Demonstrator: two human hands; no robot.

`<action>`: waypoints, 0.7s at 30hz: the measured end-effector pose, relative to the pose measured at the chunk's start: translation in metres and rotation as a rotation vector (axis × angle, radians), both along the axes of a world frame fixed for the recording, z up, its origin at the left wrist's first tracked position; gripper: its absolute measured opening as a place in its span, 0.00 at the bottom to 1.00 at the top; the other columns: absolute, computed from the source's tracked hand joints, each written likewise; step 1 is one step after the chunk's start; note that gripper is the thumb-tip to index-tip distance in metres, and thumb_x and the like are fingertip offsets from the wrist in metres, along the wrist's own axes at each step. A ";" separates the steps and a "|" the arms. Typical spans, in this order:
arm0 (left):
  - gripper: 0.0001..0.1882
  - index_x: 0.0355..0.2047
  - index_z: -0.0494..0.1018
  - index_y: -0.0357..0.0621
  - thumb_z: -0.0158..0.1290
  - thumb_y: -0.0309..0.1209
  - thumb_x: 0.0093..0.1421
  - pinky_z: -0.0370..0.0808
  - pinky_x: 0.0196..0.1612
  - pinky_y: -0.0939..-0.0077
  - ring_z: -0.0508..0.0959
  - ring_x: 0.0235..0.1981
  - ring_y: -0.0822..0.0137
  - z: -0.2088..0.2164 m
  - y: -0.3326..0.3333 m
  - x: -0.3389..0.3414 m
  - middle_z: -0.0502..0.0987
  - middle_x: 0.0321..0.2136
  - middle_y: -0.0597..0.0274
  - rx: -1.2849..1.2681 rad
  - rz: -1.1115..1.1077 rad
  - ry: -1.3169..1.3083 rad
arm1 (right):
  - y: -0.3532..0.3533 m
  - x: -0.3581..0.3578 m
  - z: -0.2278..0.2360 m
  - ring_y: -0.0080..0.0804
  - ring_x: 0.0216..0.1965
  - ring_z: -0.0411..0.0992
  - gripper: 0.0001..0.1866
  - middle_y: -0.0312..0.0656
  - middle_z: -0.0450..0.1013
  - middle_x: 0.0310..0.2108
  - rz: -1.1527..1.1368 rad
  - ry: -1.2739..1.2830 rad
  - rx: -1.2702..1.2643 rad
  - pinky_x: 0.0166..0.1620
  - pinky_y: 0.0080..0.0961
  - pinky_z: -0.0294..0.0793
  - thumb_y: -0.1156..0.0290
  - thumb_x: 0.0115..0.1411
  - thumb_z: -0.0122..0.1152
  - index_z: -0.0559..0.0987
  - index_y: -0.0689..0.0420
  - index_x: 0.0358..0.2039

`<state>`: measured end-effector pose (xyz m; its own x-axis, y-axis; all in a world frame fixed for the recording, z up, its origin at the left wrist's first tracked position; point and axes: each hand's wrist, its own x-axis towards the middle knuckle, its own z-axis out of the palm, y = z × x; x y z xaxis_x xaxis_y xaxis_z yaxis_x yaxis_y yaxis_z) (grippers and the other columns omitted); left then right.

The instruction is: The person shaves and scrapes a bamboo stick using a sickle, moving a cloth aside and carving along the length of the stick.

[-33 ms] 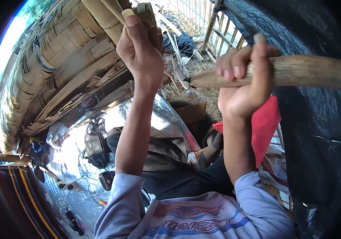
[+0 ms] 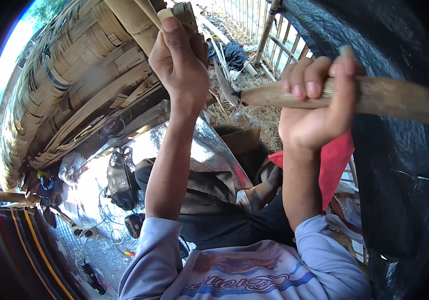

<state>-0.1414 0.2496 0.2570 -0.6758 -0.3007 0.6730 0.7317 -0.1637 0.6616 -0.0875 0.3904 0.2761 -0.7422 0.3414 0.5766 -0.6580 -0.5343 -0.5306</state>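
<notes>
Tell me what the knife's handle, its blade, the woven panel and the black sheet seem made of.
Handle: apparently wood, bare or thinly finished; brown streaks look like grain.
Blade: likely metal, smooth and grey, with a slight sheen.
Woven panel: probably split bamboo, unpainted; flat tan strips cross over and under.
Black sheet: seemingly plastic, crinkled, with glossy highlights.

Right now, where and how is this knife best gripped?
Probably around its thick wooden handle, coming from the right: the handle extends past your right hand on that side, while the curved blade sits at the left end.
</notes>
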 end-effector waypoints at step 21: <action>0.24 0.19 0.55 0.48 0.41 0.49 0.66 0.42 0.13 0.82 0.48 0.09 0.81 0.000 0.001 0.003 0.50 0.09 0.74 -0.011 0.040 0.053 | -0.001 -0.009 0.006 0.20 0.17 0.57 0.02 0.29 0.56 0.15 0.016 0.055 -0.062 0.27 0.23 0.60 0.71 0.61 0.51 0.68 0.51 0.34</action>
